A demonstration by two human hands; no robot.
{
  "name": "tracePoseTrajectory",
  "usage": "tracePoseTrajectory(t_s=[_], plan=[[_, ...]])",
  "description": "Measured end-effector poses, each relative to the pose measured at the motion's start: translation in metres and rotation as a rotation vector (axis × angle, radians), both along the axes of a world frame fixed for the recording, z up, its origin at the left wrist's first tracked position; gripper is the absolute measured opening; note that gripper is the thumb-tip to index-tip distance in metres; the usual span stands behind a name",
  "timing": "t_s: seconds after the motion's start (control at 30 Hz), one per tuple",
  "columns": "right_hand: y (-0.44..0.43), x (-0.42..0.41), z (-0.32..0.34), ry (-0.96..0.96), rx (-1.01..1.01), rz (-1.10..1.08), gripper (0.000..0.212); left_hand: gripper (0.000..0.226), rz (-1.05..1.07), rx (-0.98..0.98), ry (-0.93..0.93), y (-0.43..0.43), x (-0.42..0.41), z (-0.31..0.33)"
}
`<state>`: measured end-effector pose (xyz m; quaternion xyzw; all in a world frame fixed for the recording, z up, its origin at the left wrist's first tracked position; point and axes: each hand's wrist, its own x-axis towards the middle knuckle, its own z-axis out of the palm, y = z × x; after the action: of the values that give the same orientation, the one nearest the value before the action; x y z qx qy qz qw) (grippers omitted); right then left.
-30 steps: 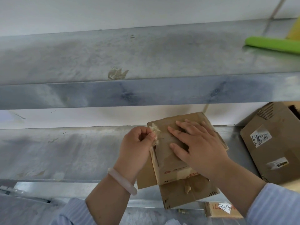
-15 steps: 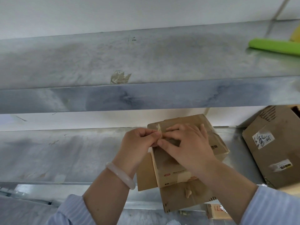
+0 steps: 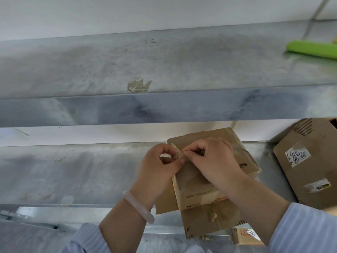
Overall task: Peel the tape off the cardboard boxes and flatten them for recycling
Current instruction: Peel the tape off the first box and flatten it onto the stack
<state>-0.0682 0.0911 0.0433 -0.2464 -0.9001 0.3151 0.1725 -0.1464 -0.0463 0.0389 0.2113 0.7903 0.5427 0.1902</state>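
Note:
A small brown cardboard box [image 3: 200,190] rests on the lower metal shelf [image 3: 73,172], with an open flap hanging over the front edge. Above its top left corner, my left hand [image 3: 160,167] and my right hand [image 3: 213,159] meet, both pinching a crumpled strip of clear tape [image 3: 179,155] between thumb and fingers. The tape still joins the box's top. My right hand covers much of the box's top face. A second, larger cardboard box [image 3: 310,165] with white labels leans at the right on the same shelf.
An upper metal shelf [image 3: 164,73] overhangs just above my hands, with a stuck scrap of tape [image 3: 138,85] near its front edge and a green object [image 3: 311,49] at far right. Another labelled carton [image 3: 246,236] sits below the shelf edge.
My right hand lifted from lying flat on the box top and came left to join my left hand, pinching the tape. The tape strip has risen a little off the corner.

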Motion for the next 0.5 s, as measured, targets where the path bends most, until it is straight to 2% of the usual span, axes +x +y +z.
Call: tracePoseTrajectory(t_s=[0.1,0.2,0.27,0.3,0.43,0.5], plan=[[0.001,0.0,0.001,-0.012,0.027,-0.002,0.015,0.016,-0.026,0.024,-0.061,-0.003,-0.005,0.001],[0.0,0.001,0.001,0.005,0.02,0.024,0.004,0.023,-0.121,-0.018,-0.016,-0.006,-0.007,0.002],[-0.001,0.002,0.001,0.005,0.026,0.048,0.021,0.028,-0.175,-0.055,0.039,-0.006,-0.007,0.001],[-0.001,0.002,0.001,0.007,0.029,0.053,0.023,0.028,-0.183,-0.054,0.054,-0.005,-0.006,0.0],[-0.002,0.002,0.003,0.036,0.023,0.036,0.006,0.024,-0.124,0.016,0.034,-0.003,-0.007,-0.006],[-0.003,0.003,0.003,0.047,0.018,0.012,0.018,0.035,-0.074,0.051,-0.008,-0.003,-0.007,-0.009]])
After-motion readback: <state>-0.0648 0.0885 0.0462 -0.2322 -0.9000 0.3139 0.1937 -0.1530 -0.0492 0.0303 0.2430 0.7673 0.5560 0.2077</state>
